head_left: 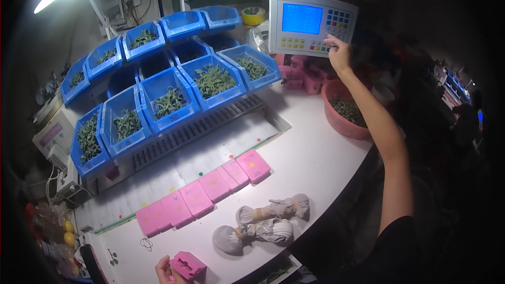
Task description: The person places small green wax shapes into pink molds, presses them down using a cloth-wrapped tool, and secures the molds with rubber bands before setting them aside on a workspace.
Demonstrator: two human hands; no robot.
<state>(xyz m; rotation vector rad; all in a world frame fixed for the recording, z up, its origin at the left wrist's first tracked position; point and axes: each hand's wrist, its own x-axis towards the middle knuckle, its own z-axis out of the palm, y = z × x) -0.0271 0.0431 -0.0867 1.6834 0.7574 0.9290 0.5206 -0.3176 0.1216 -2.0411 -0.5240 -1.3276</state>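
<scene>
My right hand (339, 54) reaches up to the control panel (340, 14), index finger stretched out against its keypad and nothing held. The panel is pale grey, with a lit blue screen (302, 18) and rows of small coloured keys. Low down near the table's front edge, my left hand (164, 270) closes around a pink block (189, 265) with a dark cut-out in its face; some fingers are hidden. Beyond the left hand runs a slanting row of several pink blocks (212, 184), some bearing small coloured dots.
Two tiers of blue bins (122, 135), several holding greenish plant pieces, stand at the back left. Bundles of greyish cloth (227, 239) tied with bands lie on the white table (310, 168). At right, a pink basin (336, 121) of green material sits beneath my right forearm.
</scene>
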